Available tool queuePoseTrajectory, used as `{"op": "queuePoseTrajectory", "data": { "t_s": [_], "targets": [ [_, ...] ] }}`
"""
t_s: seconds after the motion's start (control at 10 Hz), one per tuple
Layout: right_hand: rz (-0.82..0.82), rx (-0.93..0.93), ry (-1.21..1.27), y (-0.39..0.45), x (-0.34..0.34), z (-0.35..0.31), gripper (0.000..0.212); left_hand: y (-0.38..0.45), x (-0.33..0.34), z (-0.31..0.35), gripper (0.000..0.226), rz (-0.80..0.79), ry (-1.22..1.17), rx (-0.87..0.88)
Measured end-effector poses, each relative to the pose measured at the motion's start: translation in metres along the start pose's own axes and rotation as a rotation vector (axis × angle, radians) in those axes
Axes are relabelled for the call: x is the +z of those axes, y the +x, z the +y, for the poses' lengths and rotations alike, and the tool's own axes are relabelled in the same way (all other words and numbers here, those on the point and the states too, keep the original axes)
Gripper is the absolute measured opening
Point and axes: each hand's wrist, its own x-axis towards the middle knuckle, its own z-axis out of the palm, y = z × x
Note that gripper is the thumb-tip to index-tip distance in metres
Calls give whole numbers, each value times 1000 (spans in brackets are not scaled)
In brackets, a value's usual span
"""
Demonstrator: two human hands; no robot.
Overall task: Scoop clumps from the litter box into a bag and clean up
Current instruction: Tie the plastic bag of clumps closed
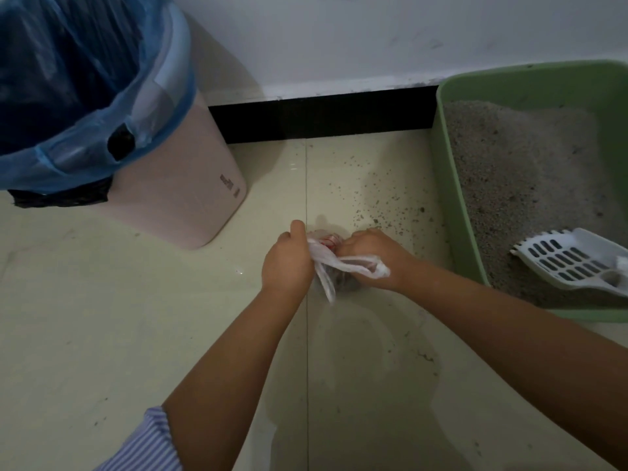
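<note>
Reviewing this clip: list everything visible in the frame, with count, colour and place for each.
plastic bag: one, white with red print, on the floor at centre, gripped by both hands
litter box: one, green, at right, holds grey litter
scoop: one, white, slotted, lying on the litter near the box's front
spilled litter: scattered grey grains on the floor beside the box
trash bin: one, pink, at left, lined with a blue bag
floor: cream tile
left hand: grips the bag
right hand: grips the bag
</note>
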Motion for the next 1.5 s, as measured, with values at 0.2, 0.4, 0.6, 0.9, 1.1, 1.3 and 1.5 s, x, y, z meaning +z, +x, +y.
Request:
{"op": "queuePoseTrajectory", "data": {
  "t_s": [0.2,0.4,0.6,0.9,1.1,1.3,1.5],
  "targets": [
    [-38,3,-155,6,2,0,65,9,-4,2,24,-227,-1013,-208],
    [-120,76,-158,3,5,3,38,-2,1,4,21,-175,-1335,-438],
    [-137,52,-184,-1,4,5,40,-5,12,-4,34,-220,-1541,-450],
    [-173,53,-146,0,5,10,45,-8,17,-6,17,-401,-1454,-91],
    [36,129,120,5,-9,17,22,-12,36,-24,23,-130,-1307,-162],
    [-169,18,-3,27,-11,-1,34,-15,31,-20,15,-83,-1429,-143],
    [-203,-155,-252,31,-10,-12,26,-7,14,-26,48,26,-1672,-446]
  ]
}}
